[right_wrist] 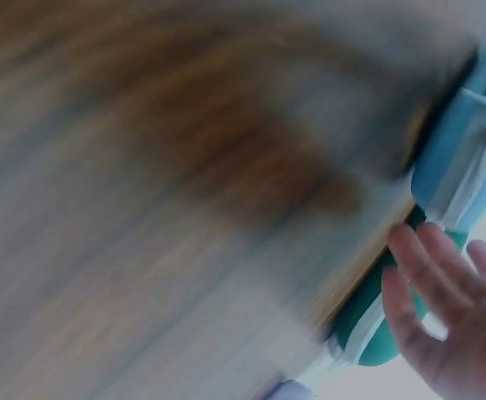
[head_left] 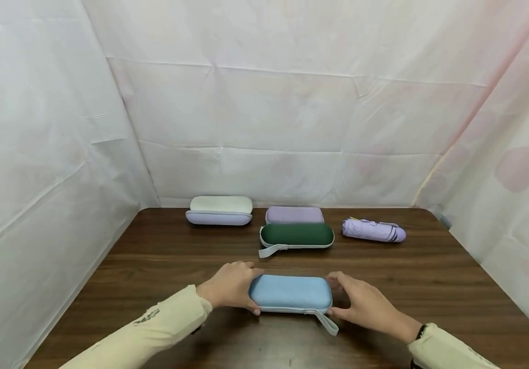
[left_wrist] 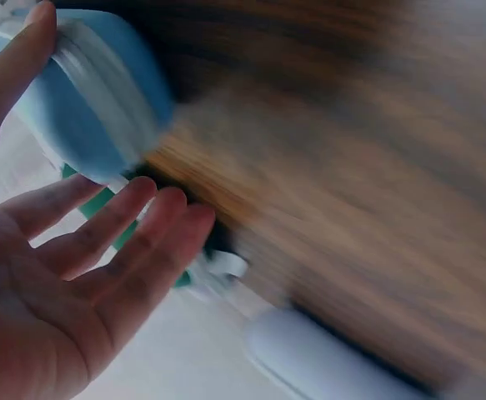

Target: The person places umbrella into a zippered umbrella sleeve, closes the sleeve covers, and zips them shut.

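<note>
A light blue zippered case [head_left: 290,292] with a grey wrist strap [head_left: 325,323] lies crosswise near the front of the table, between the two hands. My left hand [head_left: 233,287] spans its left end and pinches it, thumb along the near zippered edge and index finger by the far corner. In the left wrist view, the other fingers [left_wrist: 155,250] extend past the case. My right hand [head_left: 365,302] is around the right end, thumb at the near corner beside the strap. Its fingers [right_wrist: 443,275] are spread and loosely bent, just beyond the case in the right wrist view.
Behind the blue case lies a dark green case [head_left: 298,234] with a grey strap, in front of a lilac case [head_left: 294,214]. An open white-and-lavender case [head_left: 220,218] sits at the back left. A folded purple umbrella [head_left: 373,230] lies at the back right, before hanging cloth.
</note>
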Tool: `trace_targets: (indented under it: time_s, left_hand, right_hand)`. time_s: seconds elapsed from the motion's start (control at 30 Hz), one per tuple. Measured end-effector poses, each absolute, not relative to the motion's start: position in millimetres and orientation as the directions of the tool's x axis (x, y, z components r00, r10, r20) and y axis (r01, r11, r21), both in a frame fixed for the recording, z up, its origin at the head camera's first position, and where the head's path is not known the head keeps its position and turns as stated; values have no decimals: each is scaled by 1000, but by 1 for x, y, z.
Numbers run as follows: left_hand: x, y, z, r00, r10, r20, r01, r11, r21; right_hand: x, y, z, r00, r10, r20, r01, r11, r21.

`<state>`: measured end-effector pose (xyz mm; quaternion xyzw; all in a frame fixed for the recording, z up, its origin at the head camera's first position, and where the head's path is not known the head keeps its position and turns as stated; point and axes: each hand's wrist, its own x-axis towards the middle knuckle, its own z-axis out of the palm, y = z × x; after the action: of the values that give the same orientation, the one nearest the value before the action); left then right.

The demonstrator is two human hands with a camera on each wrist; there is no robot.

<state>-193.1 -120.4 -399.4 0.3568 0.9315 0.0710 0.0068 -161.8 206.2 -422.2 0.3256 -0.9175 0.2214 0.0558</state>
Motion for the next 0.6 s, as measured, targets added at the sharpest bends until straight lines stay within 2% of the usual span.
trace_targets:
  time_s: [0.13, 0.27, 0.43, 0.6]
  left_hand:
    - [-193, -129, -404, -761, 648, 22, 615, 712, 338]
    - [-195, -129, -410, -772, 635, 33, 566, 663, 489]
    - [-197, -128, -414, -796, 602, 59, 526, 641, 559]
    - [-197, -126, -413, -812, 580, 67, 508, 645, 570]
  right_hand:
    - [-170, 210, -421, -802, -570, 177, -577, 664, -475]
    - [-175, 209, -423, -793, -578, 194, -579, 615, -535]
    - [-179, 206, -429, -792, -565, 232, -559, 519, -647]
    - [-185, 209, -433, -807, -552, 211, -525, 506, -685]
